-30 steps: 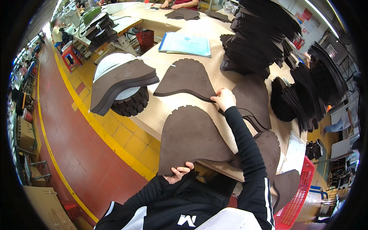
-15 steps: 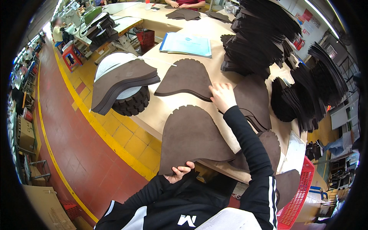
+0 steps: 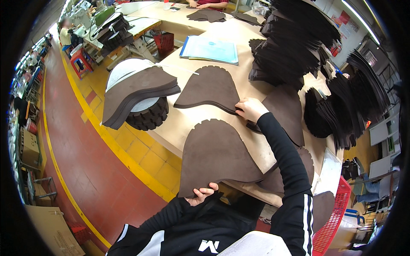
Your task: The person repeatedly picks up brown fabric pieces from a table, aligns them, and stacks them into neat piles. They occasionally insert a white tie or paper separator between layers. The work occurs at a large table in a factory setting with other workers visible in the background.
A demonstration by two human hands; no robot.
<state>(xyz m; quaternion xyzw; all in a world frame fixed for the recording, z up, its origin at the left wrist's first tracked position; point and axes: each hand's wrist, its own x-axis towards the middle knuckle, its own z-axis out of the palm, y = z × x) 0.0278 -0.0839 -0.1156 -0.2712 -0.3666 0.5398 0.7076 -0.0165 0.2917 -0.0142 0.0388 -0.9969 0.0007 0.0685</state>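
A: Right, hands status?

B: Left hand (image 3: 201, 194) is at the near edge of the tabletop (image 3: 179, 123), fingers curled over the lower rim of a big brown dome-shaped sheet (image 3: 215, 155) with a notched edge. Gripping it. The sheet lies on the tabletop and overhangs toward the person.

A: Right one?

B: Right hand (image 3: 251, 109) reaches further out, black sleeve extended. Fingers closed, pinching the near right corner of a second brown sheet (image 3: 209, 87), same shape, lying flat beyond the first.

A: The two sheets touching?

B: No, bare tabletop shows between them. A third brown sheet (image 3: 286, 113) sits just right of the hand, partly under the forearm.

A: Anything else around?

B: A stack of brown sheets (image 3: 136, 87) off the left edge, resting on a white board on top of a black tyre (image 3: 147, 117). A light blue folder (image 3: 210, 49) lies further back on the tabletop. Tall dark piles of cut pieces (image 3: 294, 42) along the right side. A red basket (image 3: 331, 226) low on the right. Floor is red with a yellow stripe (image 3: 106, 141).

A: Other people?

B: Someone's hands at the far end, too small to tell what they hold.
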